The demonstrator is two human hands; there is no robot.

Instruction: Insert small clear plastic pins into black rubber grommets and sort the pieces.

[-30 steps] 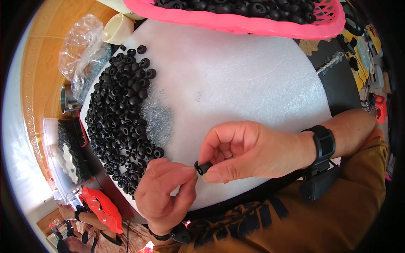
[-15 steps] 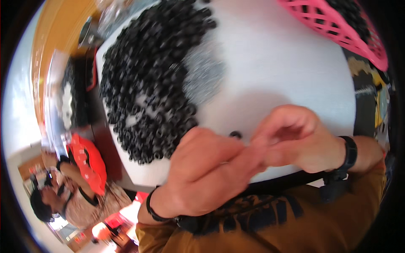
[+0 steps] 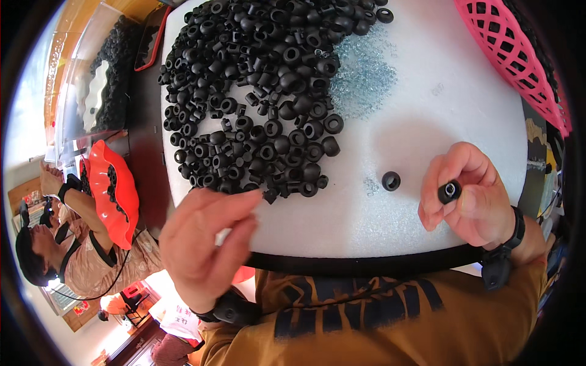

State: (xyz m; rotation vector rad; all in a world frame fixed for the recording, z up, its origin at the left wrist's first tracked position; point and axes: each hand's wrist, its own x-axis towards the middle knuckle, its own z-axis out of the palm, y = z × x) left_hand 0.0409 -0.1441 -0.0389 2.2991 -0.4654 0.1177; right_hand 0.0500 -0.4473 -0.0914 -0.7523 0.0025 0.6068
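Observation:
My right hand [image 3: 469, 189] pinches a small black hollow cap [image 3: 449, 192] between thumb and fingers; a pale, shiny ring shows in the cap's opening. Beside that hand, a second black cap [image 3: 390, 180] lies alone on the white tabletop [image 3: 452, 116]. My left hand [image 3: 207, 244] hovers by the near edge of a wide heap of black caps [image 3: 262, 79], thumb and forefinger apart, a little blurred. A small black piece [image 3: 270, 196] sits at its fingertips. Right of the heap spreads a patch of tiny clear, glinting pieces [image 3: 364, 76].
A pink lattice basket [image 3: 519, 55] with black pieces stands at the far right. To the left are a red-edged phone [image 3: 151, 38], a clear tub of black pieces [image 3: 113, 67] and a red scalloped bowl [image 3: 113, 192], near another person [image 3: 91, 232]. A black edge [image 3: 366, 266] borders the table in front.
My hands, together before, have come apart. The left has moved left toward the heap; the right has moved right with the black cap. The view has shifted.

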